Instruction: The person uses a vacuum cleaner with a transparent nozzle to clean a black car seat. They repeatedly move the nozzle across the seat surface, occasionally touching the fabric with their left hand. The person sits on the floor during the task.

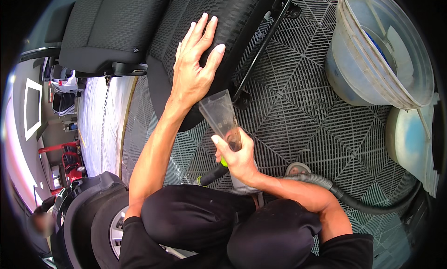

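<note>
My left hand [195, 63] rests flat, fingers somewhat apart, on the cushion of a black fabric car seat [223, 21] that sits on the floor. In my right hand [239, 157] is a clear plastic vacuum nozzle [220, 110], gripped at its narrow end. Its wide mouth points up towards the seat's near edge, just below my left wrist. A ribbed grey vacuum hose [307, 178] runs under my right forearm and off to the right. A black tube with lime-green rings [213, 174] shows below my right hand; how it joins the nozzle is hidden.
A large translucent plastic bucket [335, 77] stands at the right, beside another rounded container [401, 136]. The seat's metal rail [262, 49] juts over the black grated floor tiles [293, 87]. A car wheel [111, 220] is at lower left; a person [42, 223] is beyond it.
</note>
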A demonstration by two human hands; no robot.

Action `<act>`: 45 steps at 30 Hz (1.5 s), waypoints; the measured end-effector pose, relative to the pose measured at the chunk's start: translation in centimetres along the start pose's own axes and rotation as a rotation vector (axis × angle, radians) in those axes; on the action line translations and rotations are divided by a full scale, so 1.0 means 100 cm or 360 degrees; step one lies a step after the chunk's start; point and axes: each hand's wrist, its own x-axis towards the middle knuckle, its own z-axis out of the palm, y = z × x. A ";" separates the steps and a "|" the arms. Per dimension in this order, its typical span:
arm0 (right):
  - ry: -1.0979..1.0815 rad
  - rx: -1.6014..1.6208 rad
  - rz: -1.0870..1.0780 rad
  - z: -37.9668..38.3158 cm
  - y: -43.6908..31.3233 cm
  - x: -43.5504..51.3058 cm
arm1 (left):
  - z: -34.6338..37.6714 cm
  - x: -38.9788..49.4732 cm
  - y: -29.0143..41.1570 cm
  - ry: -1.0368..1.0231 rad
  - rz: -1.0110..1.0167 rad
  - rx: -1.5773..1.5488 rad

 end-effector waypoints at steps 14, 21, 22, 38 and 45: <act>-0.0066 0.0488 0.0053 0.013 0.053 -0.008 | -0.005 -0.007 -0.004 0.0025 -0.0004 -0.0169; -0.0007 0.0588 -0.0038 0.008 0.022 0.027 | -0.004 -0.005 -0.003 0.0018 -0.0014 -0.0157; 0.0015 0.0673 0.0009 0.005 0.007 0.046 | -0.005 -0.006 -0.001 0.0019 -0.0021 -0.0147; 0.0104 0.0553 -0.0127 -0.074 -0.161 0.180 | 0.001 0.000 0.007 0.0006 -0.0083 -0.0030; 0.0051 0.0121 -0.0035 -0.024 -0.080 0.077 | 0.001 -0.001 0.005 0.0027 -0.0096 -0.0035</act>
